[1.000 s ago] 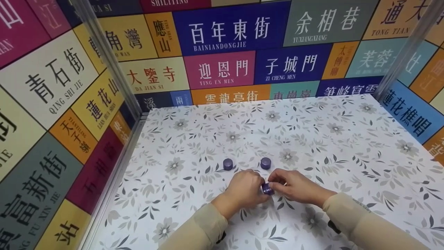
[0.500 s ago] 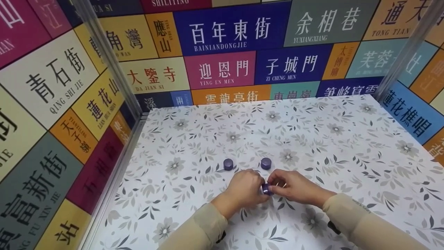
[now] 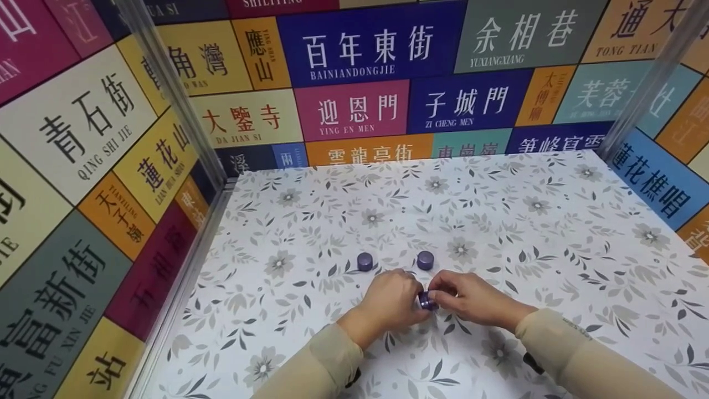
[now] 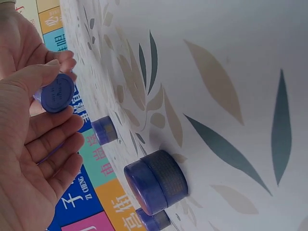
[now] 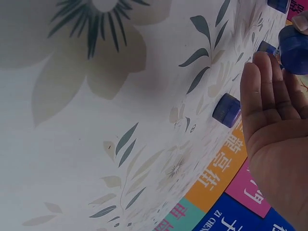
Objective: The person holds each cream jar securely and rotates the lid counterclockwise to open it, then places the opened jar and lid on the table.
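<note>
My left hand [image 3: 390, 299] grips a small purple jar [image 3: 426, 300] between its thumb and fingers. In the left wrist view the round base of that jar [image 4: 57, 94] faces the camera, and the other left fingers extend below it. My right hand [image 3: 471, 296] meets the jar from the right, thumb and index finger pinching its edge. In the right wrist view the held jar [image 5: 294, 50] shows at the upper right, beside the right hand's outstretched fingers [image 5: 269, 86].
Two similar purple jars, a left one [image 3: 364, 261] and a right one [image 3: 425, 260], stand beyond my hands on the floral tablecloth [image 3: 332, 210]. A nearer jar [image 4: 156, 183] shows in the left wrist view. Sign-printed walls [image 3: 354, 111] enclose the back and sides.
The held jar turns and tilts slightly between my fingers, and the right fingertips shift a little on it. Both hands stay in nearly the same place; the standing jars have not moved.
</note>
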Motion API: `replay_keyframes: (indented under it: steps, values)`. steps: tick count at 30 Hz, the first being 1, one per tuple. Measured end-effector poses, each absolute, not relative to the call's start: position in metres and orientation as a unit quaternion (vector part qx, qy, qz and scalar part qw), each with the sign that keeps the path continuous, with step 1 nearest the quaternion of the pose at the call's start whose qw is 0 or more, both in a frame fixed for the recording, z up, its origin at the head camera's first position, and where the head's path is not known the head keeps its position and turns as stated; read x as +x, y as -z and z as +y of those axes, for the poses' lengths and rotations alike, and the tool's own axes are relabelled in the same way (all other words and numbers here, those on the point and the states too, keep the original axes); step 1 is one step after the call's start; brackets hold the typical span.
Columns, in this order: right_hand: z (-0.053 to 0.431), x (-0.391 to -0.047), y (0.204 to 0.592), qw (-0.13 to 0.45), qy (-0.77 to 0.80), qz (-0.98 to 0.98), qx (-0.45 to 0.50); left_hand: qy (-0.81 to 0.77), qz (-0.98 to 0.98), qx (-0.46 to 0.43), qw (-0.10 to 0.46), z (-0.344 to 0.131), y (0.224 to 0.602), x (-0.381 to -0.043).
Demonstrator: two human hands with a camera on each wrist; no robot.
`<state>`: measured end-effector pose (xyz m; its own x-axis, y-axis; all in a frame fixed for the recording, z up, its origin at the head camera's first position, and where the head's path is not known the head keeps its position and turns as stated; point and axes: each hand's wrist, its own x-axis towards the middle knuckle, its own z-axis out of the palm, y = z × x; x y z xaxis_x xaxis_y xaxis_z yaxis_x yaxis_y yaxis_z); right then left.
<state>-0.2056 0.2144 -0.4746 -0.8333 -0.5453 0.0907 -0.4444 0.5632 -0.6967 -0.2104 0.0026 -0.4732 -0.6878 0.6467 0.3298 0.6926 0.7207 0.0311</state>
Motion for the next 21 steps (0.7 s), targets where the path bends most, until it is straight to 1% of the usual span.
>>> replay_keyframes:
  steps: [12, 21]
  values:
    - [0.2144, -0.2071, 0.4733, 0.081, 0.388, 0.870, -0.294, 0.077, -0.915, -0.365, 0.150, 0.0028, 0.4740, -0.2106]
    - [0.2147, -0.2057, 0.4718, 0.067, 0.374, 0.882, -0.279, 0.075, -0.917, -0.362, 0.148, 0.0030, 0.4741, -0.2108]
